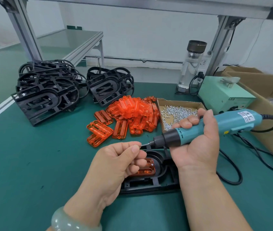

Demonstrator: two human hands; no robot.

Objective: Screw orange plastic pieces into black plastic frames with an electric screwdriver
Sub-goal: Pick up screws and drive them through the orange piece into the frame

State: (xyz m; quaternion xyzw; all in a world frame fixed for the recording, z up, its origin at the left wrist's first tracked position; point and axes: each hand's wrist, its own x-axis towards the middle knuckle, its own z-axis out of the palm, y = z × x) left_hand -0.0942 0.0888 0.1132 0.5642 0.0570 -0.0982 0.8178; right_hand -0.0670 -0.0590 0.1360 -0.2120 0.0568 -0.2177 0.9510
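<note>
A black plastic frame (164, 182) lies flat on the green mat, partly under my hands. An orange piece (147, 169) sits in its recess with one screw showing at a corner. My right hand (197, 142) grips the teal electric screwdriver (215, 125), held nearly level with its bit pointing left. My left hand (120, 162) pinches a small screw at the bit's tip, above the frame. More orange pieces (132, 114) are heaped behind, and stacks of black frames (47, 92) stand at the back left.
A shallow cardboard tray of screws (177, 112) sits right of the orange heap. Behind it stand a pale green power box (222, 95) and a glass bottle (190, 64). A cardboard box (269, 104) lines the right side. The screwdriver's black cable (249, 154) loops over the mat.
</note>
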